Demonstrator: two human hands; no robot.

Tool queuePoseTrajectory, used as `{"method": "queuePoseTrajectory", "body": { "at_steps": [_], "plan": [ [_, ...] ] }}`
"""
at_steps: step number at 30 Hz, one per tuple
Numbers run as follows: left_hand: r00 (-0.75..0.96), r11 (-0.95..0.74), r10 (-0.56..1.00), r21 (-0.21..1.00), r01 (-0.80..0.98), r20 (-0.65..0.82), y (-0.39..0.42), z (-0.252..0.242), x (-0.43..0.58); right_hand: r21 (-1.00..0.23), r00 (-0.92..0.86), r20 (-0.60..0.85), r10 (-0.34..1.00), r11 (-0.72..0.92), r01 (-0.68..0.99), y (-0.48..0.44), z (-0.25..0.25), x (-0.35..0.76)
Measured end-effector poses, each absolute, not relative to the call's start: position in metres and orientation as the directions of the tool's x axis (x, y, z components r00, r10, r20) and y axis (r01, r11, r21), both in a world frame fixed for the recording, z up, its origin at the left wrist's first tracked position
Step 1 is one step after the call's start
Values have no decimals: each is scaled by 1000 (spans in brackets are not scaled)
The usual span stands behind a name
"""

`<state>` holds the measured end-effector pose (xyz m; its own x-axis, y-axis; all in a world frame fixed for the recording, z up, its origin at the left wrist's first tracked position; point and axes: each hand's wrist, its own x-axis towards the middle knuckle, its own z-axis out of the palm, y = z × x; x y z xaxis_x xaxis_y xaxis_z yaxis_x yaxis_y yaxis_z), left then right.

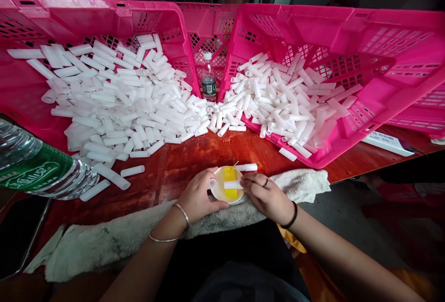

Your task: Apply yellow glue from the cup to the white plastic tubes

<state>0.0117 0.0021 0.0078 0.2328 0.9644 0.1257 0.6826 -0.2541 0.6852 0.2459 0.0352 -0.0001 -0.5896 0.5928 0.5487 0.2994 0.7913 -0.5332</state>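
A small white bowl [217, 194] is at the front edge of the table, with a yellow strip [230, 173] across its middle and a thin stick at its far rim. My left hand [199, 195] curls round the bowl's left side; the round end of a white tube [212, 183] shows at its fingers. Between the fingertips of my right hand [266, 194] is a short white plastic tube [231, 185], lying level over the yellow strip. Another white tube [247, 167] rests just beyond the bowl.
Two tilted pink crates [333, 17] spill heaps of white tubes [139, 103] onto the red table [181, 156]. A small water bottle [208, 77] stands between them; a large one [41, 163] leans in at left. A rolled towel [121, 232] lines the front edge; a phone [21, 232] lies left.
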Motion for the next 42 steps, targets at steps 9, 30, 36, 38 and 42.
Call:
{"method": "queuePoseTrajectory", "body": {
  "at_steps": [9,30,36,38,42],
  "plan": [
    [294,-416,902,454,788,315,-15,46,13,-944,-317,322,892,329,-34,20,32,232],
    [629,698,662,642,-317,-408,-53,100,65,-687,-692,484,535,722,77,25,112,227],
    [521,585,757,763,-274,-394,-68,108,81,-792,-613,285,737,542,283,-7,123,220],
    [541,442,769,894,-66,-340,-70,107,75,-774,-591,244,769,521,359,-21,122,235],
    [260,-44,957,821,570,-129,-53,94,4,-713,-488,144,861,433,552,-41,90,317]
  ]
}}
